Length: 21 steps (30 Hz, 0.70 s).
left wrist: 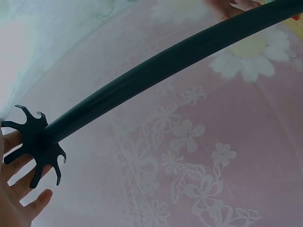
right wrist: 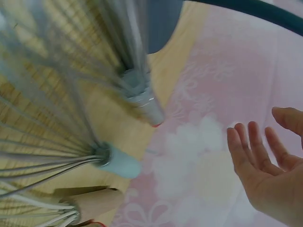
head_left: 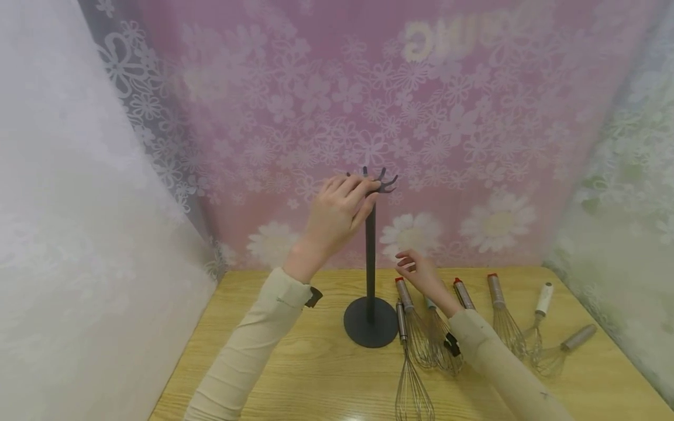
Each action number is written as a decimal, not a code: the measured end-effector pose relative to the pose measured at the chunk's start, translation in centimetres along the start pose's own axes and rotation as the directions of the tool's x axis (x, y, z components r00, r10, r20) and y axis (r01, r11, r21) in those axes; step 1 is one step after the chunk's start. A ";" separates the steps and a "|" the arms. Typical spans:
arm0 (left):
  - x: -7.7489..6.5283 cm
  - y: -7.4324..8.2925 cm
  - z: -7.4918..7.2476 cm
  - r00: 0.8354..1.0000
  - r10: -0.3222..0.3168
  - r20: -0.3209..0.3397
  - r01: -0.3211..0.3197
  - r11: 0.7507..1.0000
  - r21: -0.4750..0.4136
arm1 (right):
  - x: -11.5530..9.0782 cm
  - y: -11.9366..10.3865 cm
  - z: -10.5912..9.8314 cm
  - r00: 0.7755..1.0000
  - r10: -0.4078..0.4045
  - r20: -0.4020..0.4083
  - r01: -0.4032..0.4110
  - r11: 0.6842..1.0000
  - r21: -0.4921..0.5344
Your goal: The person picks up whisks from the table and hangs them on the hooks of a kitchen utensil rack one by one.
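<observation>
Black stand (head_left: 371,257), smooth and matt, stands upright on the tabletop (head_left: 295,362): slim round pole, flat disc base (head_left: 358,327), and at the top a crown of curved, finger-like hooks (head_left: 388,186).

Left hand (head_left: 339,216) at the crown, fingers extended and fanned out against the hooks, thumb held apart; touching, with no grip closed round the metal. Right hand (head_left: 421,275) in the air beside the pole, over the handle ends of the whisks; palm bare, fingers loosely bent, nothing held.

Whisks right of the base, wire balloons mostly towards the near edge. Nearest the disc, an all-metal whisk (head_left: 402,324), shiny tubular handle, long narrow loops. Just beside it, a grey-handled whisk with a red end cap (head_left: 405,292). Next, a whisk with a pale teal handle (right wrist: 120,161), smooth and rounded, partly under the right arm. Past that arm: two more red-capped handles, then a white-handled whisk (head_left: 544,299) and, lying aslant, a plain grey-handled whisk (head_left: 578,337).

Tabletop yellowish, wood-grained. Behind, pink fabric (head_left: 316,128) printed with white outline flowers and broad daisies. Sleeves (head_left: 242,362) cream, creased.
</observation>
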<state>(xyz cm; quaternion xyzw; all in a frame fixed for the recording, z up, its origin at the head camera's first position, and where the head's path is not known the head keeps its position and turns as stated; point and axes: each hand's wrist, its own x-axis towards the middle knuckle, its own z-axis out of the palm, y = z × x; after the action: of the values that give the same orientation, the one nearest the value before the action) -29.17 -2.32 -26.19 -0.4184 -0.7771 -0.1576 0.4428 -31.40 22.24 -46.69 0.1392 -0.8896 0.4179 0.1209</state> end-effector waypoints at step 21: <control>-0.1 0.3 0.2 1.000 -0.018 -0.016 0.018 1.000 -0.001 | 0.4 3.2 0.8 0.925 0.239 0.296 -0.208 0.969 -0.133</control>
<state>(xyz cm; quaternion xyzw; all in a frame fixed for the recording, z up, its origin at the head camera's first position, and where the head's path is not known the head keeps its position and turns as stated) -29.05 -2.07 -26.42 -0.4103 -0.7773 -0.1654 0.4473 -33.01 23.57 -49.30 0.0943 -0.9271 0.3575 -0.0616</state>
